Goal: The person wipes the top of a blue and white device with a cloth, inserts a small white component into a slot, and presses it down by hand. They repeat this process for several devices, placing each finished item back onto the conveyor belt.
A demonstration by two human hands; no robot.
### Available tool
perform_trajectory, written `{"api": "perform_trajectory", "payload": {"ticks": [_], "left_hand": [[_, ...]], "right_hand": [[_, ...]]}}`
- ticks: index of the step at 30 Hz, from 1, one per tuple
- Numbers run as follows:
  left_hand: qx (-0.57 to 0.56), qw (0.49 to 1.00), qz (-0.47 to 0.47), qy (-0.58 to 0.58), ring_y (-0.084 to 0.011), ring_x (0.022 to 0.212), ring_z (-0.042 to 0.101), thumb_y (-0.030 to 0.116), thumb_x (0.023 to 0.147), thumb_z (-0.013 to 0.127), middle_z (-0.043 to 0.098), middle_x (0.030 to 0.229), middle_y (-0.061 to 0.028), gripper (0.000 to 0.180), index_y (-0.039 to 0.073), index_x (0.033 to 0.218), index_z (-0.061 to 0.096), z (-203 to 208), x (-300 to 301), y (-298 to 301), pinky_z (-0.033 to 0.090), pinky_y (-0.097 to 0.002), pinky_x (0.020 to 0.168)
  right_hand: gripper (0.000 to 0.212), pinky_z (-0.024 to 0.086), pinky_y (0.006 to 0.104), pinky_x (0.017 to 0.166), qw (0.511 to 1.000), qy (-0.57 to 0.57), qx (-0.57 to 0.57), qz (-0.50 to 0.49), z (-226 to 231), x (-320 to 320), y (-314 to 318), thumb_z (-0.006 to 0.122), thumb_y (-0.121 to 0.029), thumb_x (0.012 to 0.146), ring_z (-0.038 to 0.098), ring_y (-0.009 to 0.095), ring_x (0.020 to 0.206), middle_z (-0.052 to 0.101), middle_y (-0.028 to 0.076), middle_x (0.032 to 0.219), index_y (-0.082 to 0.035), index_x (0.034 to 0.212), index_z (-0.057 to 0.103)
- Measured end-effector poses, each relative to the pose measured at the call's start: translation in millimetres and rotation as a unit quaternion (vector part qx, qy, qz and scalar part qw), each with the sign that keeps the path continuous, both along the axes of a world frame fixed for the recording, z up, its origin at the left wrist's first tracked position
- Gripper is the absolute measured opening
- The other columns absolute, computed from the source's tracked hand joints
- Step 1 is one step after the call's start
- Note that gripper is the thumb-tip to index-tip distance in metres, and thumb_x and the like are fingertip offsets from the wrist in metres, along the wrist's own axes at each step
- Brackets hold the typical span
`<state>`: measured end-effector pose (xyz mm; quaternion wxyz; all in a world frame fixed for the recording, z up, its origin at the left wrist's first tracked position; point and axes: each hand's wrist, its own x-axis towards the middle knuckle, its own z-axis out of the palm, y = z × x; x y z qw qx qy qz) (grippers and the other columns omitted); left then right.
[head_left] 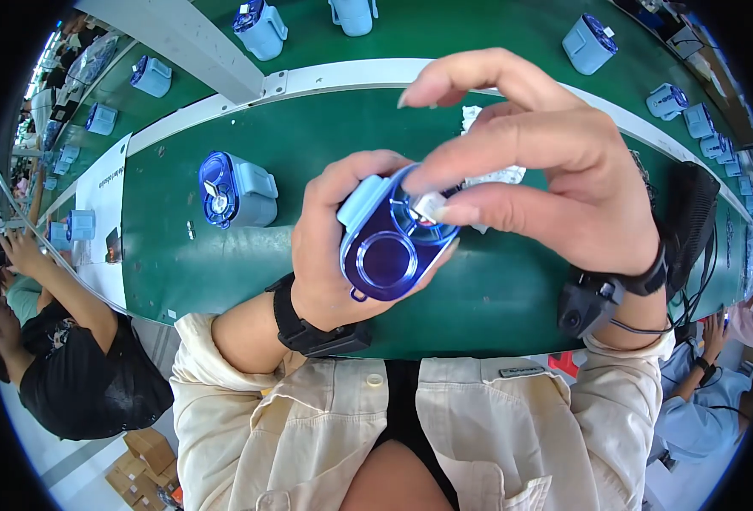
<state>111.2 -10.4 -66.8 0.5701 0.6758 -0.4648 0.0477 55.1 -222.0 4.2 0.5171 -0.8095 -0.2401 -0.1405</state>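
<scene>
My left hand (318,234) is wrapped round a light blue plastic unit with a glossy dark blue top (385,262), tilted so that its two round rings show. A light blue handle juts from its upper left side. Over the upper ring, the thumb and forefinger of my right hand (555,166) pinch a small white square piece (430,206); its other fingers are raised and curled. Whether this piece is fixed to the top I cannot make out. To the left, a similar blue unit (253,194) stands on the green table with a white piece on its top.
Behind my right hand lies a crumpled whitish wrapper (497,177). A white rail (342,75) and post (185,43) divide the green table from a belt bearing several like units (589,44). A black device (691,213) with cables stands at right. People sit at both sides.
</scene>
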Motion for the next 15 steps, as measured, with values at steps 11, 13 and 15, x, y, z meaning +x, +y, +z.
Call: {"api": "perform_trajectory", "payload": {"ticks": [11, 13, 15], "left_hand": [[-0.031, 0.999, 0.001, -0.031, -0.025, 0.096, 0.066, 0.01, 0.067, 0.089, 0.062, 0.112, -0.0171, 0.075, 0.0, 0.126, 0.043, -2, 0, -5, 0.054, -0.0321, 0.081], [-0.029, 0.998, 0.033, -0.039, -0.0267, 0.096, 0.066, 0.009, 0.067, 0.088, 0.062, 0.112, -0.0177, 0.073, 0.0, 0.126, 0.044, -8, -1, -3, 0.054, -0.0338, 0.081], [-0.029, 0.997, 0.048, -0.044, -0.0275, 0.095, 0.066, 0.009, 0.068, 0.087, 0.062, 0.111, -0.018, 0.072, -0.001, 0.125, 0.044, -10, 2, -2, 0.054, -0.0347, 0.081]], "right_hand": [[0.013, 0.044, 0.0329, 0.094, 0.952, 0.161, 0.251, 0.064, -35, 4, 18, 0.072, -0.002, 0.082, 0.055, 0.021, 0.108, 0.054, 0.013, 0.127, -0.003, 0.095, 0.071], [0.019, 0.041, 0.0349, 0.1, 0.931, 0.144, 0.324, 0.086, -43, 5, 24, 0.07, -0.006, 0.085, 0.053, 0.023, 0.114, 0.052, 0.014, 0.13, -0.002, 0.104, 0.067], [0.022, 0.04, 0.036, 0.102, 0.923, 0.147, 0.347, 0.075, -44, 4, 35, 0.066, -0.009, 0.089, 0.053, 0.024, 0.116, 0.051, 0.015, 0.131, -0.001, 0.11, 0.063]]}}
